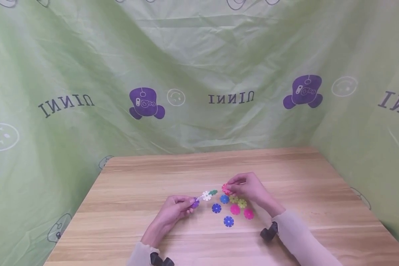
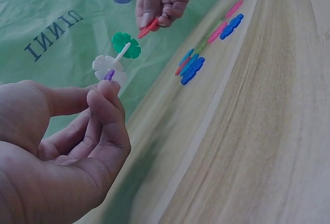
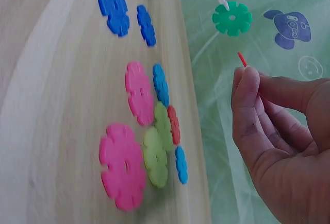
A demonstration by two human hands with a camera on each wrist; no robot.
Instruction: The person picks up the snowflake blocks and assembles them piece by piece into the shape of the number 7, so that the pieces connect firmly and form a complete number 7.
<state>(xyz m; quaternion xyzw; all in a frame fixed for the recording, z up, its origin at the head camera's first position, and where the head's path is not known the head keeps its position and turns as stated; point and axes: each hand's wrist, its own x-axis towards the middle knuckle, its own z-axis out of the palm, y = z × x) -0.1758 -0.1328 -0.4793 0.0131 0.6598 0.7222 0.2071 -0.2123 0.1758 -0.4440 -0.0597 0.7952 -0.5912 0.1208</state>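
Between thumb and fingertips, my left hand [image 1: 173,212] pinches a purple snowflake disc [image 1: 195,203]. Joined to it in a short chain are white snowflake discs [image 1: 207,195] and a green snowflake disc [image 3: 232,19] at the far end. The chain is held above the table, pointing toward the right hand. My right hand [image 1: 249,186] pinches a red snowflake disc [image 1: 225,189] by its edge; fingers cover part of it. In the right wrist view, a gap shows between the red disc and the green one.
Loose discs lie on the wooden table [image 1: 136,177] below and between the hands: dark blue [image 1: 228,221], light blue [image 1: 224,199], pink [image 1: 248,214], yellow-green [image 1: 242,203] and another red disc [image 3: 174,124]. A green printed curtain [image 1: 193,125] hangs behind and at both sides.
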